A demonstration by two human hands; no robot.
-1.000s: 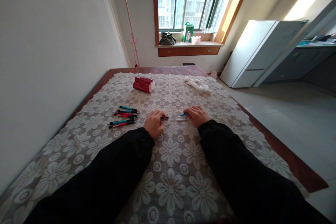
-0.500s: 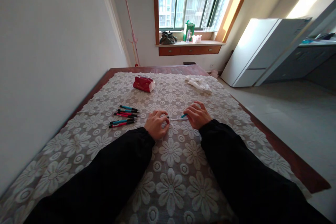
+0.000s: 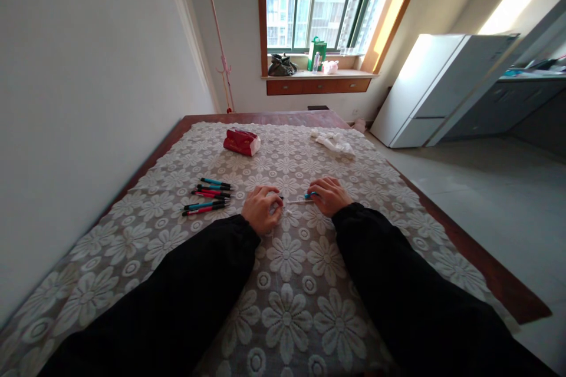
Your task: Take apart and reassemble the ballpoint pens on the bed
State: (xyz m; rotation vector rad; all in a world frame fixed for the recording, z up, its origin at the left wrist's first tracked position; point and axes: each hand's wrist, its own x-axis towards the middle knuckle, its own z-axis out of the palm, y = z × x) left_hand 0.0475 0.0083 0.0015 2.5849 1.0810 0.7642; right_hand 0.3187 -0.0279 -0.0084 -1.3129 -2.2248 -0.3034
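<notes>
My left hand [image 3: 262, 210] rests low over the tablecloth, thumb and fingers curled together. A small black piece [image 3: 282, 197] juts from its fingertips; the rest of it is hidden. Opposite, my right hand [image 3: 331, 195] is closed around a blue pen barrel [image 3: 309, 195], whose end shows at the fingers. Between the hands a thin white pen refill [image 3: 299, 201] lies on the cloth, its right end reaching under my right fingers. Left of my left hand, several blue, red and black pens [image 3: 207, 193] lie side by side.
A floral lace tablecloth [image 3: 286, 256] covers the wooden table. Farther back are a red tissue pack [image 3: 241, 142] and a crumpled white cloth or plastic [image 3: 333, 144]. A wall runs along the left; a white fridge [image 3: 424, 91] stands beyond the table on the right.
The fingers of my right hand have lowered and curled in, and the hand lies flatter over the blue barrel. My left hand has hardly moved.
</notes>
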